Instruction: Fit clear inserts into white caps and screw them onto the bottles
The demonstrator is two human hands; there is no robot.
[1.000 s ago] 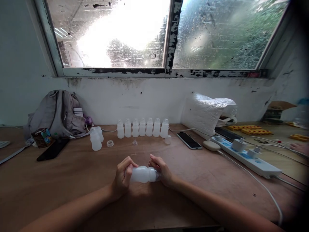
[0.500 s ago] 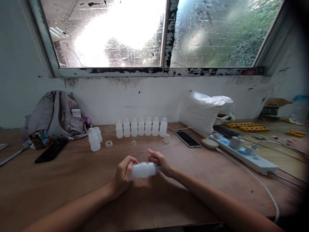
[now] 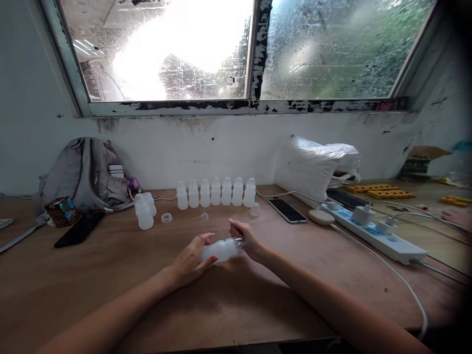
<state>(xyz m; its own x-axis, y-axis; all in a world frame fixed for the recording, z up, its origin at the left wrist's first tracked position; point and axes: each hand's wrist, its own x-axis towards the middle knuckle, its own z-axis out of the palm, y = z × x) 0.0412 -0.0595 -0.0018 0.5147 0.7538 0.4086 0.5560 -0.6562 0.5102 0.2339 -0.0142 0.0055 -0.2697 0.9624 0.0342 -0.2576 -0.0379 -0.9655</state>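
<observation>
A frosted white baby bottle (image 3: 220, 250) lies sideways between my hands, just above the table, its clear cap end to the right. My left hand (image 3: 192, 258) is wrapped around the base, thumb along the near side. My right hand (image 3: 249, 241) closes on the clear cap (image 3: 239, 244); its fingertips are partly hidden. Behind stands a row of several similar bottles (image 3: 216, 193). In front of the row lie a small clear nipple (image 3: 204, 215) and a clear dome cap (image 3: 254, 210). A screw ring (image 3: 166, 218) sits farther left, beside more bottles (image 3: 144, 214).
On the left are a grey backpack (image 3: 86, 172), a drink carton (image 3: 62, 212) and a black phone (image 3: 78, 231). Another phone (image 3: 287, 210), a white bag (image 3: 306, 169) and a power strip (image 3: 376, 235) with cables lie right. Another person's hand (image 3: 455, 217) shows at the far right edge.
The bottle has shifted slightly up and tilted, its cap end rising. My left hand's fingers have loosened and the thumb now extends along the bottle. My right hand stays at the cap.
</observation>
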